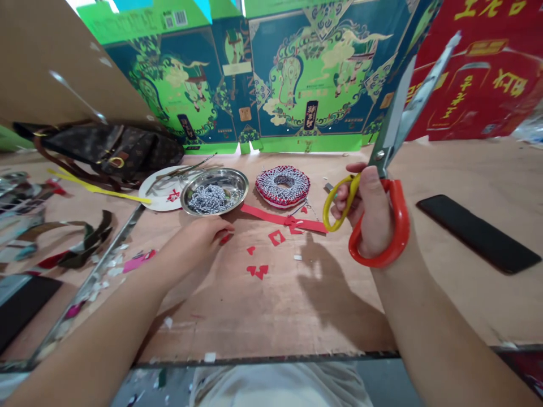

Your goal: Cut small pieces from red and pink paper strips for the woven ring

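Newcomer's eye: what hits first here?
Large scissors with red and yellow handles, held up in the right hand, dominate the right side. Mid-table sits a round red-and-white woven ring, beside a steel dish of twisted black-and-white cord. Behind them stands a teal-and-green printed carton.

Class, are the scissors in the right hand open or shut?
Open: the scissors in the right hand have blades parted in a narrow V, and the yellow handle and red handle stand apart.
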Available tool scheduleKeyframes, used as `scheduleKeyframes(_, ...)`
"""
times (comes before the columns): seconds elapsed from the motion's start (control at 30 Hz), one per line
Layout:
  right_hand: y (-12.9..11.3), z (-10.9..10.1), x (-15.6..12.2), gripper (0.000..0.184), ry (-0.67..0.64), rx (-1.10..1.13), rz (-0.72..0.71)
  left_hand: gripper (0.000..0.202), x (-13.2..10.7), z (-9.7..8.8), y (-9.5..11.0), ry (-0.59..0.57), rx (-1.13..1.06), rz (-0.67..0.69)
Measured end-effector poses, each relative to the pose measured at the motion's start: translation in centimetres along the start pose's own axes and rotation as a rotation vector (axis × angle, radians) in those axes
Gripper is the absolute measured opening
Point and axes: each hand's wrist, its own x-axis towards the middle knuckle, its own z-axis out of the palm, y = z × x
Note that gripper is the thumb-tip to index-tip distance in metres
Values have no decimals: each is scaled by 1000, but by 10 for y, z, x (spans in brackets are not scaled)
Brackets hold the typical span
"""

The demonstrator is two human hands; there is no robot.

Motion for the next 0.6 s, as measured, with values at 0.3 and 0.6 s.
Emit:
scheduleKeyframes(0.3,-6,6,-1,33,3,69,-18,32,5,-1,32,-19,242,106)
scheduleKeyframes(0.6,-7,5,1,42,9,54,-23,36,48,15,97,38,188,358)
